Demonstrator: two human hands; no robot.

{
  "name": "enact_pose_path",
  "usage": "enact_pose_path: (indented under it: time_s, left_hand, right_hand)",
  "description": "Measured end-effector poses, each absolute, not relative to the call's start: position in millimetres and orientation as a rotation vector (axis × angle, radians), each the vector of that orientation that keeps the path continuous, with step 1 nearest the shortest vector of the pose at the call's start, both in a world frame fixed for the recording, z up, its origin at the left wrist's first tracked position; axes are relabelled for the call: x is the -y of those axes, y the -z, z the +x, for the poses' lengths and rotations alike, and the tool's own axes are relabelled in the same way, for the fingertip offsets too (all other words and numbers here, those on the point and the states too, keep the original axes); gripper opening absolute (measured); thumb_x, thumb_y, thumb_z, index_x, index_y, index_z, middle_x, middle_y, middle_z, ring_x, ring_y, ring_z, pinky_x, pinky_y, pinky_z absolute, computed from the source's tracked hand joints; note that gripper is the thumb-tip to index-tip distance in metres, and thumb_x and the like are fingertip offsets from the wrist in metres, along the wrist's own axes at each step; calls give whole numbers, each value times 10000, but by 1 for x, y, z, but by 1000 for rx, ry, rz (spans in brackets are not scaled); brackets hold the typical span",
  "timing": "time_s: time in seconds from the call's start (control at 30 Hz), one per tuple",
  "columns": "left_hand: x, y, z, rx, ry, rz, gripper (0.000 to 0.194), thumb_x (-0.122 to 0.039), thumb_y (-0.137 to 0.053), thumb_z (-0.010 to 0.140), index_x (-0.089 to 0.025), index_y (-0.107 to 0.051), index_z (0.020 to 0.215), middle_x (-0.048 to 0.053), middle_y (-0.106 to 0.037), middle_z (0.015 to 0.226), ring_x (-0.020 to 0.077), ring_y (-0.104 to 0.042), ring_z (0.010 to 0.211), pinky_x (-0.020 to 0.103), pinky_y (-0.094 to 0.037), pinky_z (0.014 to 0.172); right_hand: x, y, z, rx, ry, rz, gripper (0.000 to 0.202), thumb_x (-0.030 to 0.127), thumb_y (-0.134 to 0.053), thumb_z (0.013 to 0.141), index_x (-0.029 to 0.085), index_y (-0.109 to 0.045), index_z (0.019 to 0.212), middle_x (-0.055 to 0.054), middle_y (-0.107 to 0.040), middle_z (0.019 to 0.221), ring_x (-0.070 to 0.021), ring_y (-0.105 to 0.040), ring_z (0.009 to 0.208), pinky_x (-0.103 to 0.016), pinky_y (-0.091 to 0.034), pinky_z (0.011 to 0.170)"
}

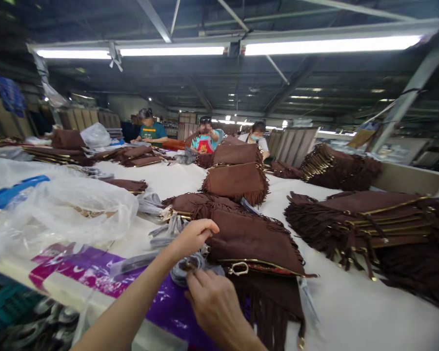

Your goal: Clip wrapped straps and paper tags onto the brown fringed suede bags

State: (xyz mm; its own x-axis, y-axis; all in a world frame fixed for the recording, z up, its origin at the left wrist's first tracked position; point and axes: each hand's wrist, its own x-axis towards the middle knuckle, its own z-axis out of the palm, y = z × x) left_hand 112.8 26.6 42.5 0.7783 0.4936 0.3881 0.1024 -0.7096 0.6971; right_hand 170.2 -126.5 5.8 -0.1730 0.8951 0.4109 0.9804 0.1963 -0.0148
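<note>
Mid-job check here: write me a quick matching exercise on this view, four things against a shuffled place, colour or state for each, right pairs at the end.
Things:
1. Right hand
2. Fringed bag nearest the hands
3. Large plastic bag
4. Teal container

Place, colour or state:
A. Lower left corner of the picture
B. Fingertips at the grey coil
C. Whitish, see-through and crumpled
D. Brown, with a gold-coloured zip edge

Pairs: 1-B; 2-D; 3-C; 4-A

Probably a bag workshop: piled fringed bags (pixel 254 239), co-workers (pixel 152 132).
</note>
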Motion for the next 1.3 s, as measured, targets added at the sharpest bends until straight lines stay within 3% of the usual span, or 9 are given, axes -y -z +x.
enact_pose_path:
  time_s: [0.13,0.33,0.4,0.5,0.7,0.83,0.97,1.07,1.3]
  left_hand:
    - [-20,-32,129,-267,-506,2641,312,-50,-499,746,-172,-667,979,58,-666,1056,195,-586,1022,306,-436,951]
    - [-2,-31,140,-342,-284,2990,459,-214,-674,731,-194,-577,1178,95,-572,1221,274,-530,1105,409,-459,940]
    - [3,-35,142,-414,-289,3034,402,-309,-683,750,-176,-591,1118,116,-578,1179,292,-543,1076,413,-481,888]
    - [0,-41,147,-517,-334,3013,187,-257,-472,902,-160,-622,957,120,-639,1027,264,-604,978,370,-489,831]
    - [-18,-65,143,-571,-360,2953,296,-237,-341,963,-187,-623,888,75,-706,885,227,-667,872,299,-474,753]
    - [-9,-78,139,-607,-359,2978,309,-261,-338,966,-198,-637,919,73,-715,843,231,-680,823,293,-472,713]
    - [4,-71,138,-576,-341,3065,321,-196,-369,938,-203,-627,1128,102,-732,985,267,-686,897,351,-496,767]
    - [11,-56,136,-438,-458,3076,433,-105,-395,894,-200,-554,1286,111,-635,1264,258,-612,1105,373,-466,920]
    - [19,-22,135,-487,-475,3084,367,-56,-404,863,-186,-650,1103,111,-607,1164,256,-562,1054,382,-464,909]
  right_hand:
    - [107,4,134,2092,167,-2173,612,318,-804,792,98,-529,1292,-207,-641,1138,-287,-696,686,-360,-563,536]
    - [102,-1,127,2172,63,-2102,182,143,-635,902,105,-651,1079,-149,-702,921,-292,-697,726,-351,-564,541]
    - [116,-1,138,2203,158,-1975,185,185,-707,858,134,-650,1026,-105,-698,911,-275,-682,699,-339,-546,534]
    - [150,2,166,2214,291,-1838,230,264,-816,764,192,-624,869,-32,-675,871,-238,-655,670,-302,-510,530]
    - [207,-12,244,1998,496,-2049,264,146,-693,814,235,-568,1028,-47,-646,1096,-217,-649,796,-287,-485,644]
    - [196,-23,273,1801,541,-2420,167,96,-600,875,212,-592,995,-79,-640,1044,-253,-648,826,-295,-484,601]
    - [163,-16,271,1643,470,-2588,315,-63,-460,832,164,-617,984,-120,-626,1053,-254,-663,826,-286,-497,600]
    - [142,-6,264,1514,429,-2457,353,-26,-492,843,131,-589,1144,-174,-600,1131,-271,-661,883,-317,-525,694]
    - [138,3,267,1465,266,-2282,189,36,-509,883,101,-651,990,-150,-694,913,-285,-670,893,-355,-521,814]
